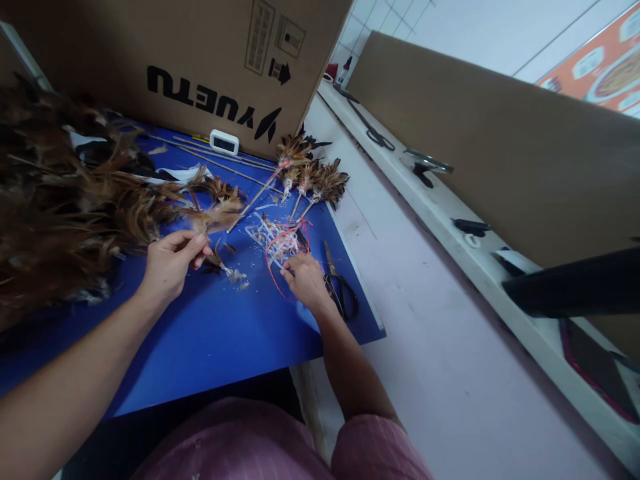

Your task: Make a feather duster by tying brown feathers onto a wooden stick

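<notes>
My left hand (173, 263) pinches a small bunch of brown feathers (213, 217) between thumb and fingers, just above the blue tabletop (210, 353). A loose feather tuft with a whitish end (233, 272) lies beside it. My right hand (305, 280) is down at a tangle of white and red string (280, 240), its fingers curled onto the strands; their tips are partly hidden. Right of that hand lie black-handled scissors (343, 293), blades pointing away. Behind the tangle rest several feather dusters on sticks (313, 180).
A large heap of brown feathers (75, 207) covers the table's left side. At the back are thin sticks (215, 160), a small white digital display (224, 142) and a big cardboard box (200, 53). A white ledge (430, 213) on the right bears several small objects.
</notes>
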Demonstrator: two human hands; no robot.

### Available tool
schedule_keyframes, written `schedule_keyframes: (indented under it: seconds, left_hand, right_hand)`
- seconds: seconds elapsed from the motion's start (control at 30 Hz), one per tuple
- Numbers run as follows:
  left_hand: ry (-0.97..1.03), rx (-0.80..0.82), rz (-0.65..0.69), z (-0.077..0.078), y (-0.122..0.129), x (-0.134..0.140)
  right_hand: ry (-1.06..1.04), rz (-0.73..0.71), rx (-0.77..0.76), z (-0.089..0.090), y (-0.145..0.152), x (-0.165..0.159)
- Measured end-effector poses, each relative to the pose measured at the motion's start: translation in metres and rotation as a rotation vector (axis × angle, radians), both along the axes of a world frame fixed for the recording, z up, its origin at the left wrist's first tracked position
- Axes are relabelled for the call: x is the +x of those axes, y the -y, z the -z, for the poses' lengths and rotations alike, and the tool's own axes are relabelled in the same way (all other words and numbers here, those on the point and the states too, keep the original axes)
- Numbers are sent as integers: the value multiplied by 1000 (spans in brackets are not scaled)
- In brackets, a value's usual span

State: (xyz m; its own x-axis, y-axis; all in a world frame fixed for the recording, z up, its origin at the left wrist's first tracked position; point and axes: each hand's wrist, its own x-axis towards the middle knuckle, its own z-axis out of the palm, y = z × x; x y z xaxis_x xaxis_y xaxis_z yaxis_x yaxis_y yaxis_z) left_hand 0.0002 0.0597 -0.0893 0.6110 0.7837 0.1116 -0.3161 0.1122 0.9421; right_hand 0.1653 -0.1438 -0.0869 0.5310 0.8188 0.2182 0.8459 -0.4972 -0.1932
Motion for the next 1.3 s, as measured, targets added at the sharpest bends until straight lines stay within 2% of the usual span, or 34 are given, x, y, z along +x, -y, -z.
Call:
schedule_keyframes:
  seconds: [0.1,0.2,0.33,0.43,0.57,0.67,0.77,0.97,1.1,1.3]
  left_hand:
    - [14,3,3,2,-1,0]
    - [18,-5,11,3,0,1]
    - [19,7,39,3,2,1]
    - [3,3,69,2,8,0]
    - [-60,-24,118,1,18,-1]
    - [-101,-42,174,1,23,-2]
    - [-118,-54,240,0,25,-3]
    - [-131,-72,263,2,24,-4]
    - [-174,-44,263,5,26,-3]
    - [-226,-50,285,5,27,-1]
  right_hand:
    - [17,18,-46,4,-3,3]
    - [-97,-21,-11,0,6,4]
    - [-330,9,175,-13,27,-3]
    - [-593,54,324,-26,37,-12]
    - [-852,59,506,-36,27,-23]
    - [-918,29,534,-34,8,-28]
    - [-875,-15,493,-27,-14,-32]
    - [-542,-115,386,-18,-44,-43]
    - [-474,-118,390,-13,-50,-48]
    - [-483,-171,432,-9,-50,-52]
